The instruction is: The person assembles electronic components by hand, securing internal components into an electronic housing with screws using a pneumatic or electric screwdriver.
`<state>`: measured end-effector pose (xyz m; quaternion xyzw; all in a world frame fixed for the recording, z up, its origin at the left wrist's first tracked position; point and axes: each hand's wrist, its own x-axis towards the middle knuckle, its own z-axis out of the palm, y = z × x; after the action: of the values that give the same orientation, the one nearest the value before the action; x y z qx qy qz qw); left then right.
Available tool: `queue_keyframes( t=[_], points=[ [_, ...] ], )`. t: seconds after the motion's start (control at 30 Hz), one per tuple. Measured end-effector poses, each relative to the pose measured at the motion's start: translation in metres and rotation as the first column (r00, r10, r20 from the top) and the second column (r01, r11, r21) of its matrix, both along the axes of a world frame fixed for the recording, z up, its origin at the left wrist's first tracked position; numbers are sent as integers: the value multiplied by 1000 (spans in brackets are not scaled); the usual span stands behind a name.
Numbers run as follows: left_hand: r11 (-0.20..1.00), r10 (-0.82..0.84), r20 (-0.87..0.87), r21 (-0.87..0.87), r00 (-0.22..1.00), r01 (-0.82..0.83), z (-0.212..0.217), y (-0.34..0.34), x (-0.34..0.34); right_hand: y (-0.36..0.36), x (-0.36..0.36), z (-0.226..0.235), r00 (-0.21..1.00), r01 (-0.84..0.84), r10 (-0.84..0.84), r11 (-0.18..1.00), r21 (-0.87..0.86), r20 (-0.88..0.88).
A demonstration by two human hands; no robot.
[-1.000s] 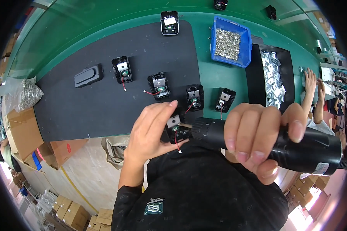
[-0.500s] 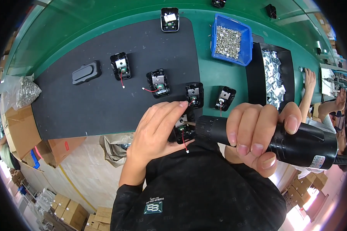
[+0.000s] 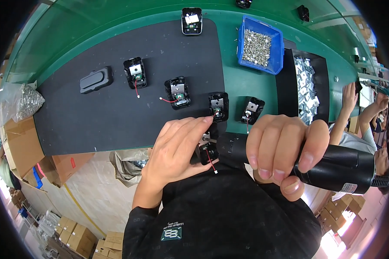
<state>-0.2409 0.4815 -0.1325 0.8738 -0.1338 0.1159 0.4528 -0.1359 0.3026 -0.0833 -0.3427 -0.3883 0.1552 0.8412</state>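
Note:
Near the table's front edge, my left hand (image 3: 175, 149) is wrapped round a black plastic housing (image 3: 208, 154) with a metal plate, a green circuit board and a red wire ending in a white connector. My right hand (image 3: 287, 151) grips a black corded electric screwdriver (image 3: 339, 167), lying almost level. Its bit points left and meets the metal plate in the housing; whether a screw sits under the tip, I cannot tell. Just beyond my fingers is a similar open housing (image 3: 218, 107), and another housing (image 3: 252, 110) lies to its right.
More open housings (image 3: 177, 93) and a closed dark grey case (image 3: 96, 80) lie on the black mat (image 3: 90, 125). A blue bin (image 3: 277, 47) holds small metal parts; a black tray (image 3: 286, 86) holds metal plates. At far right show another person's hands (image 3: 350, 96).
The screwdriver and my right hand have shifted slightly left and dipped at the front. The held housing has tilted a little in my left hand. The other person's hands at right have moved.

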Motion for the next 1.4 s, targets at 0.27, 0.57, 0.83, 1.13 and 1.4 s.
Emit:
queue_keyframes(
  t=[0.27, 0.57, 0.83, 1.13, 1.4],
  points=[
    [955, -193, -229, -268, 954, 129, -6, -1, 0, -6, 26, -9, 898, -441, 438, 895, 72, 50],
    [945, 289, -114, 195, 950, -264, -21, 38, -16, -69, 25, 29, 956, 224, -167, 947, 230, -243],
    [854, 493, -215, 304, 843, -422, -31, 65, -31, -91, 15, -9, 742, 649, -658, 753, -110, -128],
    [979, 169, 199, 82, 965, -188, 19, 5, 93, -101, 10, -9, 683, 715, -726, 687, -129, -79],
    [624, -275, 96, 775, 957, 102, -29, -73, 223, -103, -21, -7, 577, 806, -813, 550, -221, 82]
  ],
)
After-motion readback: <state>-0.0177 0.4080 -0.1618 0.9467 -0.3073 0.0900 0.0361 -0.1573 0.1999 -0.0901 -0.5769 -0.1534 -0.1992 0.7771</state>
